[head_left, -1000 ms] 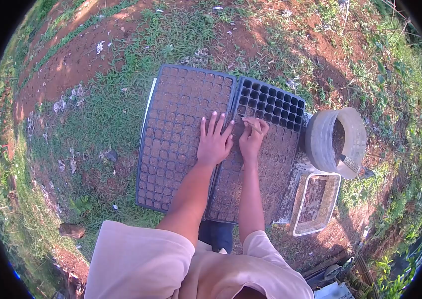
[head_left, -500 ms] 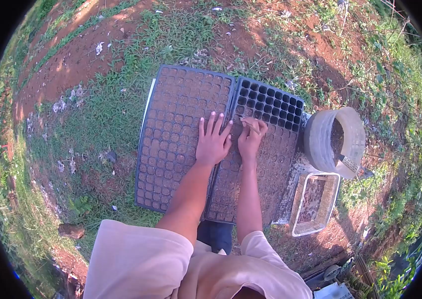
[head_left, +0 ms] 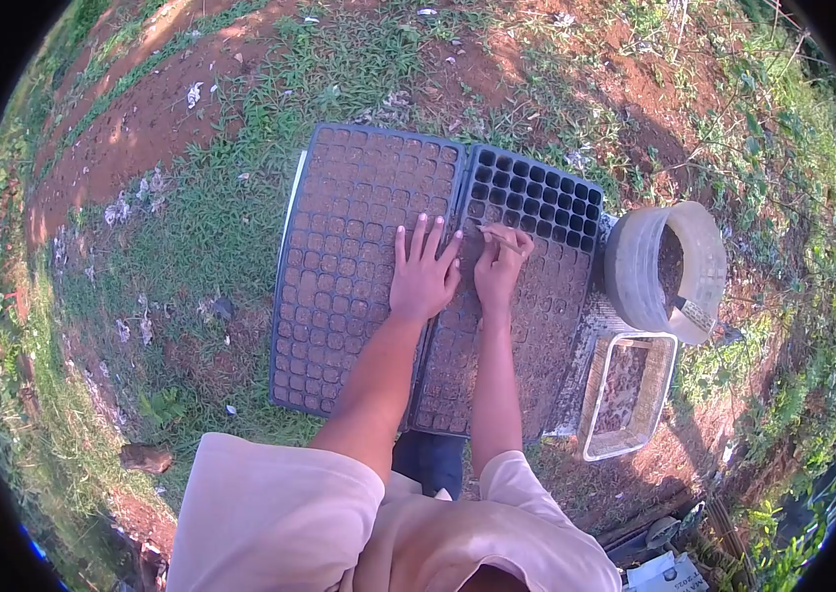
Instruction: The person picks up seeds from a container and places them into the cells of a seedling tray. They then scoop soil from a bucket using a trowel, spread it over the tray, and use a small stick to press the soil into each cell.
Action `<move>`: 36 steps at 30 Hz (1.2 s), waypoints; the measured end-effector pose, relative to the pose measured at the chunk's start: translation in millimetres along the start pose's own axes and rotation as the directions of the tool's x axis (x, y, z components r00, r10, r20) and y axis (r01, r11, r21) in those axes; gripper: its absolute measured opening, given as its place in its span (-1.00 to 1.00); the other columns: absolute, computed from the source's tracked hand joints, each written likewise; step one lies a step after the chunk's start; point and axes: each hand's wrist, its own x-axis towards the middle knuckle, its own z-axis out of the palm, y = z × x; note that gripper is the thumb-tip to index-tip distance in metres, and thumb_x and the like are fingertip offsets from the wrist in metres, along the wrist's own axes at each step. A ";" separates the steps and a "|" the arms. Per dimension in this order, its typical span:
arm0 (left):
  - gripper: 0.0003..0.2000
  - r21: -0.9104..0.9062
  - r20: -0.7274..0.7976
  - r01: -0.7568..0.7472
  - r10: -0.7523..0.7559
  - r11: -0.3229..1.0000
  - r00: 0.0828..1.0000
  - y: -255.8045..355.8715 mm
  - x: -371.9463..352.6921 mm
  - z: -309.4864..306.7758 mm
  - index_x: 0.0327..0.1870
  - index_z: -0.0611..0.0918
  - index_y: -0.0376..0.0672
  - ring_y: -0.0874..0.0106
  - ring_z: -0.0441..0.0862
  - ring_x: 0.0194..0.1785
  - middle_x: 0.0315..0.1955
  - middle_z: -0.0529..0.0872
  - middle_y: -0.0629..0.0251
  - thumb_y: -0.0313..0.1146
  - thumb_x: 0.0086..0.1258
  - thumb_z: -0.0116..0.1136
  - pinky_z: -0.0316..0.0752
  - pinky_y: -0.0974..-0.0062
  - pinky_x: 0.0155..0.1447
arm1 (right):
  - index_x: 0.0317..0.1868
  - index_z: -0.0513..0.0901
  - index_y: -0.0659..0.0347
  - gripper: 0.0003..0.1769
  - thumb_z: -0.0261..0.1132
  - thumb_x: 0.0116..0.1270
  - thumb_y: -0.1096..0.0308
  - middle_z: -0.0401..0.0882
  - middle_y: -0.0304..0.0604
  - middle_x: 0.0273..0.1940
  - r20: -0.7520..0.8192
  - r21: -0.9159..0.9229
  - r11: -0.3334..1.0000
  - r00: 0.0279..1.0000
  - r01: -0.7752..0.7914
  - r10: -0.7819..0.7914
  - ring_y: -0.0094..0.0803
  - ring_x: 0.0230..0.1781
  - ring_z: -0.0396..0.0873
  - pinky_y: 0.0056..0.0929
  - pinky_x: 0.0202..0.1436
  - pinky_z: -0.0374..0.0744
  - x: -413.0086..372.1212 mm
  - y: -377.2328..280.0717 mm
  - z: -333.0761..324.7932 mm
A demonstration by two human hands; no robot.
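Two black seedling trays lie side by side. Dark soil fills the cells of the left seedling tray (head_left: 339, 237). The right seedling tray (head_left: 507, 365) is soil-filled except for several rows of empty cells at its far end. My left hand (head_left: 423, 281) rests flat on the left tray near the seam, fingers spread, holding nothing. Just below the empty cells, my right hand (head_left: 499, 276) is closed around a thin brownish stick (head_left: 508, 238), over the right tray's soil. The stick's tip points left toward the seam; its exact contact with the soil is too small to tell.
Right of the trays stands a cut translucent plastic container (head_left: 669, 266) holding dark soil and a light patterned object (head_left: 696, 316). Nearer me is a white-rimmed rectangular basin (head_left: 590, 419). Grass and reddish earth surround the trays, with a stone (head_left: 145, 458) at lower left.
The stick in my right hand has tilted flatter, and that hand has shifted very slightly. My left hand stays spread on the left tray. The camera view has moved a little.
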 end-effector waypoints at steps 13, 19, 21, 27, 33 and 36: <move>-0.56 -0.011 -0.053 -0.034 0.033 0.999 0.998 -1.3 -0.8 2.0 0.36 0.44 0.10 0.14 -0.03 0.56 0.43 0.24 0.14 -0.16 0.47 -0.12 -0.23 -0.11 0.55 | -0.14 0.58 0.17 -0.79 0.26 0.24 0.61 0.60 -0.20 -0.15 -0.092 0.021 0.998 0.994 0.061 -0.059 -0.17 -0.07 0.45 -0.24 0.13 0.35 -5.3 -13.0 -16.9; -0.57 -0.087 -0.115 -0.083 0.073 0.993 0.991 -6.9 -2.3 1.2 0.35 0.42 0.07 0.10 0.00 0.55 0.44 0.21 0.10 -0.21 0.47 -0.12 -0.19 -0.11 0.55 | 0.02 0.58 0.14 -0.70 0.29 0.26 0.44 0.58 -0.17 -0.03 0.024 -0.174 0.985 0.999 -0.018 0.022 -0.11 0.04 0.40 -0.18 0.20 0.34 -37.9 -29.1 -81.2; -0.57 -0.138 -0.172 -0.141 0.117 0.980 0.978 -5.9 -11.0 -4.1 0.35 0.42 0.05 0.08 0.01 0.55 0.44 0.21 0.08 -0.24 0.46 -0.10 -0.17 -0.12 0.54 | 0.08 0.56 0.12 -0.65 0.31 0.29 0.32 0.55 -0.15 0.05 0.070 -0.265 0.962 0.994 -0.061 0.082 -0.08 0.11 0.36 -0.15 0.25 0.31 -47.6 -35.7 -107.3; -0.67 -0.343 -0.251 -0.220 0.136 0.913 0.958 10.6 -59.7 -22.5 0.18 0.53 -0.08 -0.01 0.07 0.51 0.34 0.35 0.05 -0.39 0.42 -0.03 0.00 -0.05 0.51 | 0.32 0.42 0.01 -0.18 0.42 0.08 -0.14 0.23 -0.06 0.36 0.362 -0.390 0.915 0.896 -0.106 0.258 0.03 0.39 0.12 -0.01 0.43 0.13 -107.2 -57.8 -166.0; -0.84 -0.493 -0.138 -0.164 0.109 0.855 0.984 42.3 -117.8 -29.9 -0.06 0.56 -0.16 -0.04 0.08 0.50 0.29 0.40 0.08 -0.38 0.41 0.06 0.08 -0.01 0.48 | 0.25 0.47 0.07 -0.43 0.34 0.26 0.11 0.35 -0.02 0.26 -0.057 -0.323 0.815 0.870 -0.480 0.490 0.02 0.32 0.21 -0.03 0.40 0.19 -161.9 -57.0 -212.7; -0.90 -0.529 -0.096 -0.197 0.172 0.825 0.980 68.0 -130.4 -35.9 -0.17 0.56 -0.17 -0.05 0.09 0.49 0.29 0.40 0.09 -0.38 0.38 0.12 0.08 0.00 0.48 | 0.19 0.50 0.10 -0.53 0.32 0.27 0.26 0.41 -0.01 0.18 -0.216 -0.286 0.783 0.833 -0.552 0.509 -0.01 0.25 0.27 -0.05 0.37 0.23 -182.0 -42.4 -241.0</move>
